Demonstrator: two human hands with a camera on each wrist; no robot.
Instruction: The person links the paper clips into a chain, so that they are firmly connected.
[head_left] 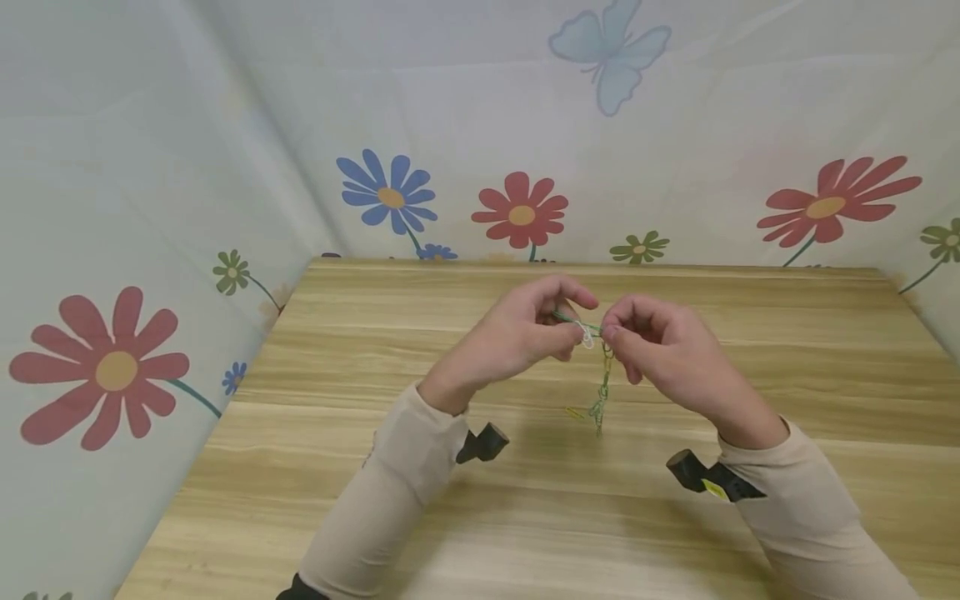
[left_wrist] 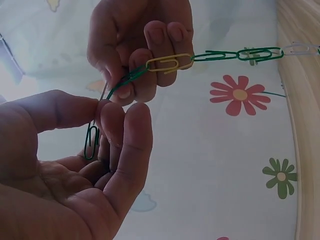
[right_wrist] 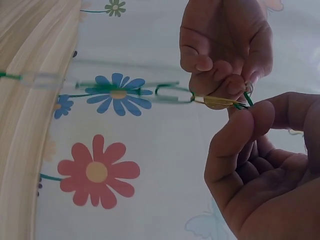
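Note:
A chain of linked paper clips (head_left: 604,387) in green, yellow and white hangs below the hands, its lower end near the wooden tabletop. My left hand (head_left: 525,329) pinches a clip between thumb and forefinger; a loose-ended green paper clip (left_wrist: 90,156) dangles under those fingertips, and a white paper clip (head_left: 587,335) shows by the thumb. Close beside it, my right hand (head_left: 667,342) pinches the top green paper clip (left_wrist: 131,76) of the chain. A yellow paper clip (left_wrist: 171,63) follows it down the chain. Fingertips partly hide where the clips meet.
The wooden table (head_left: 360,333) lies under both forearms. Behind it and to the left hangs a pale curtain (head_left: 450,108) printed with flowers and a butterfly. Dark wrist cameras (head_left: 491,442) stick out from the sleeves.

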